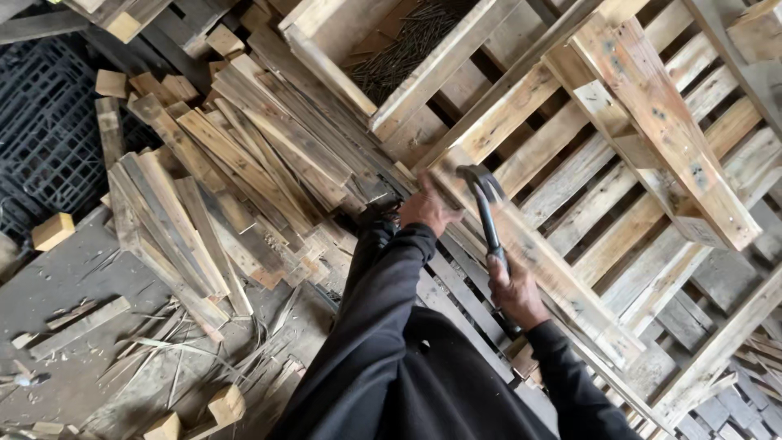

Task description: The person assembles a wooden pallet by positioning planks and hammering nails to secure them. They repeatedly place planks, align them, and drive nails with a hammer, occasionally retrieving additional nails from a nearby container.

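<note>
a person in dark long sleeves is leaning over a wooden pallet [619,204] in a yard strewn with timber, seen from above. the right hand [515,292] is gripping the lower end of a hammer [487,213], its fingers wrapped tight around the black handle, the wrist bent and the forearm running down to the lower right corner. the hammer is standing nearly upright, its dark metal head [476,178] tilting to the upper left, just above a long pale plank [521,244] that is crossing the pallet on a diagonal. the left hand [427,207] is resting on the upper end of that plank, just beside the hammer head; whether its fingers are spread or curled cannot be told, since only the back of the hand is showing. the left arm is stretching straight out from the body toward the plank. a heap of loose slats [236,163] is lying to the left, a box of dark nails [399,49] is sitting above the hands, and splinters and small wood blocks [53,230] are littering the grey floor [57,285].
</note>
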Demonstrator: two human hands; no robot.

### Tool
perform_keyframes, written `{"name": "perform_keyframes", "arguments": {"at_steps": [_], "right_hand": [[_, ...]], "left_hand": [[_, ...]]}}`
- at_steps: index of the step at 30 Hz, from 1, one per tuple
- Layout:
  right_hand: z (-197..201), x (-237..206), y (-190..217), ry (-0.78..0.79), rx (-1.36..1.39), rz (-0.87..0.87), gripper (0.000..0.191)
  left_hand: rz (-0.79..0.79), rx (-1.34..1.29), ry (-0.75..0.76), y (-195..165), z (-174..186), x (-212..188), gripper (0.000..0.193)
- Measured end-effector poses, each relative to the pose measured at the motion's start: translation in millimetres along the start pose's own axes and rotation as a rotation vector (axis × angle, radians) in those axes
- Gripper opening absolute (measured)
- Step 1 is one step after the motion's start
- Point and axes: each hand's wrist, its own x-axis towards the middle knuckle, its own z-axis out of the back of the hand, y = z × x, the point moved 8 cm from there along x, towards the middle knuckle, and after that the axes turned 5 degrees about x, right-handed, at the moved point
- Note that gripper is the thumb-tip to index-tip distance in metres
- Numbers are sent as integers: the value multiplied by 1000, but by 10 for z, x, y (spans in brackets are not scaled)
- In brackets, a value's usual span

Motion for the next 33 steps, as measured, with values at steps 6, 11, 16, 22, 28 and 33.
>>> {"name": "perform_keyframes", "arguments": {"at_steps": [6, 11, 16, 22, 28, 33], "right_hand": [[-17, -29, -226, -125, 519, 292, 45], [-15, 143, -95, -52, 346, -32, 41], [292, 67, -125, -166, 635, 56, 39], [162, -177, -1378, -188, 514, -220, 57], [-68, -114, -2143, -137, 385, -439, 56], [-45, -154, -1968, -215, 491, -555, 49]], "left_hand": [[45, 56, 14, 59, -160, 67, 137], [-256, -69, -88, 40, 130, -35, 116], [50, -590, -338, 604, 1203, 469, 30], [-186, 34, -539, -17, 2243, 1792, 20], [-64, 404, -342, -116, 1974, 2396, 21], [-20, 411, -118, -20, 1839, 2429, 14]]}}
